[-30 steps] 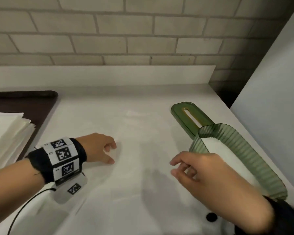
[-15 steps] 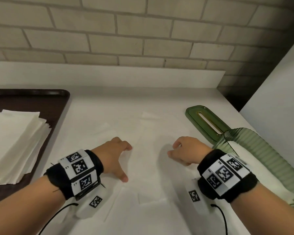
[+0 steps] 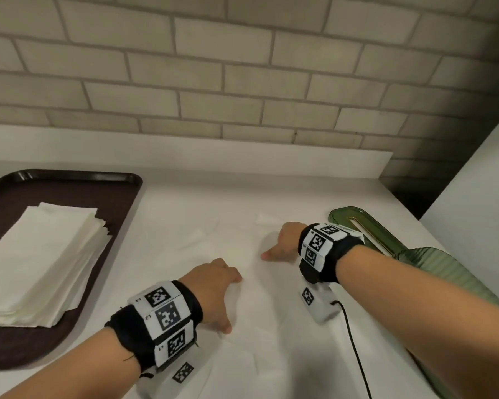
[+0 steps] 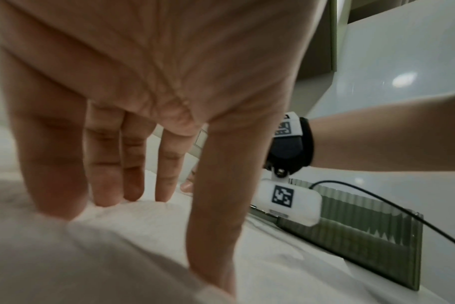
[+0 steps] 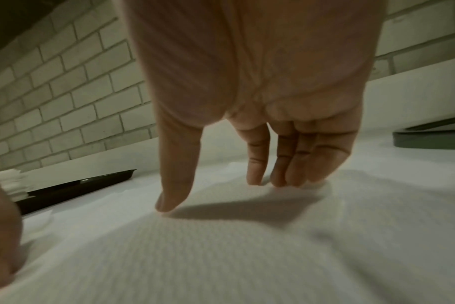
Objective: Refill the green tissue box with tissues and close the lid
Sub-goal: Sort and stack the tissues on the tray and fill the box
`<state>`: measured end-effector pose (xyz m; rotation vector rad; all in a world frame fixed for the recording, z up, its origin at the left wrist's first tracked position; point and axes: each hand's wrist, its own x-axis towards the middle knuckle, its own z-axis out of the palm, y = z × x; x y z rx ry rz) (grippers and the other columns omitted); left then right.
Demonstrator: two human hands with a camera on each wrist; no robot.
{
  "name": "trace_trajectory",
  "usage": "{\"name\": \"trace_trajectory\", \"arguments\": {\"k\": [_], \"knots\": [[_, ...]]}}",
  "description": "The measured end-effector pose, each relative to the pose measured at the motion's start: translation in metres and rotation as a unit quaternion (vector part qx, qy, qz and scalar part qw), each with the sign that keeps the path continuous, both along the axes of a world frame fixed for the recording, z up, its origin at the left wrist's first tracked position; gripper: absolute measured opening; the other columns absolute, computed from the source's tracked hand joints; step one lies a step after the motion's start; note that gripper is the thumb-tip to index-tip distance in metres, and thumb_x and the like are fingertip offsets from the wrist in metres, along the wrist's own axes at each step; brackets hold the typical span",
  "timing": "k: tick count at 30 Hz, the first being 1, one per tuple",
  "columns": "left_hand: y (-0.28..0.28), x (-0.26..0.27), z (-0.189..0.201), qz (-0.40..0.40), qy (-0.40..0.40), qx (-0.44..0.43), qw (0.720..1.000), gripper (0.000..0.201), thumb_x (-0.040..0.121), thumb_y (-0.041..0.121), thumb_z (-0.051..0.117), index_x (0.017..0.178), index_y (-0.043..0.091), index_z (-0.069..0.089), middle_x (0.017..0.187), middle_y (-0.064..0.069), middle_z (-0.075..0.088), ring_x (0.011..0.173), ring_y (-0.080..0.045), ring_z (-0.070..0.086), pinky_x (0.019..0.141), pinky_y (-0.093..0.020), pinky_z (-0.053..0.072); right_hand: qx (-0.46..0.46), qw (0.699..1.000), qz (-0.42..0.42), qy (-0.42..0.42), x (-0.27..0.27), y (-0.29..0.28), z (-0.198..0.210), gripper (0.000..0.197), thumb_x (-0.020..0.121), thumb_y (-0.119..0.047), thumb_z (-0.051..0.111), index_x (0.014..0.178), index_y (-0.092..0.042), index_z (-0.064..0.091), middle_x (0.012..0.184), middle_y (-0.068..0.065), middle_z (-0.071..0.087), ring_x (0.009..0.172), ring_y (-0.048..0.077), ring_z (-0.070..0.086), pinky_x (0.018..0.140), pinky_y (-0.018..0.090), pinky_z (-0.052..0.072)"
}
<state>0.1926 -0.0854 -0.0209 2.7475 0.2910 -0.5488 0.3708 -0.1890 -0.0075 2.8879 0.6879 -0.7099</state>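
Observation:
A white tissue sheet [image 3: 271,326] lies spread flat on the white counter. My left hand [image 3: 222,295] rests on its near part with fingers straight and thumb spread, as the left wrist view [image 4: 143,195] shows. My right hand [image 3: 283,243] presses the far part with straight fingertips [image 5: 286,176]. The green ribbed tissue box [image 3: 450,275] stands open at the right, behind my right forearm. Its green slotted lid [image 3: 369,228] lies flat beyond the box. A stack of white tissues [image 3: 41,254] sits on the tray at the left.
The dark brown tray [image 3: 121,226] takes up the counter's left side. A brick wall with a low white ledge [image 3: 185,151] runs along the back. A white panel [image 3: 473,197] closes off the right side. A black cable [image 3: 355,347] hangs from my right wrist.
My right hand left the box's side, swung left onto the spread tissue and slid forward. The left hand stayed on the sheet. The view shifted left, so the tray shows more.

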Motion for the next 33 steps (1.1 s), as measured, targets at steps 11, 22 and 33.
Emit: {"name": "trace_trajectory", "arguments": {"k": [11, 22, 33], "knots": [[0.007, -0.005, 0.007, 0.052, -0.016, -0.083, 0.995, 0.082, 0.069, 0.041, 0.077, 0.138, 0.032, 0.034, 0.132, 0.012, 0.043, 0.117, -0.009, 0.049, 0.101, -0.028, 0.042, 0.059, 0.997, 0.051, 0.024, -0.004, 0.035, 0.004, 0.037, 0.078, -0.044, 0.07, 0.105, -0.019, 0.062, 0.106, -0.003, 0.06, 0.106, 0.023, 0.056, 0.083, 0.026, 0.047], [0.031, -0.022, 0.043, 0.185, -0.153, -0.291, 0.926, 0.065, 0.074, 0.04, 0.074, 0.13, 0.032, 0.041, 0.124, 0.014, 0.049, 0.097, -0.006, 0.061, 0.081, -0.023, 0.049, 0.235, 0.961, 0.135, -0.06, 0.0, -0.005, 0.102, 0.026, 0.081, -0.019, 0.071, 0.107, -0.014, 0.07, 0.095, -0.005, 0.059, 0.089, 0.009, 0.051, 0.077, 0.017, 0.035], [0.0, -0.002, 0.071, 0.179, -0.254, -0.353, 0.882, 0.128, 0.029, 0.101, 0.034, 0.136, 0.031, 0.033, 0.123, 0.02, 0.048, 0.112, -0.002, 0.05, 0.096, -0.025, 0.042, 0.588, 0.799, 0.114, -0.06, -0.044, -0.131, 0.149, 0.038, 0.08, 0.017, 0.057, 0.061, -0.014, 0.069, 0.088, -0.002, 0.074, 0.091, 0.006, 0.068, 0.08, 0.016, 0.054]]}}
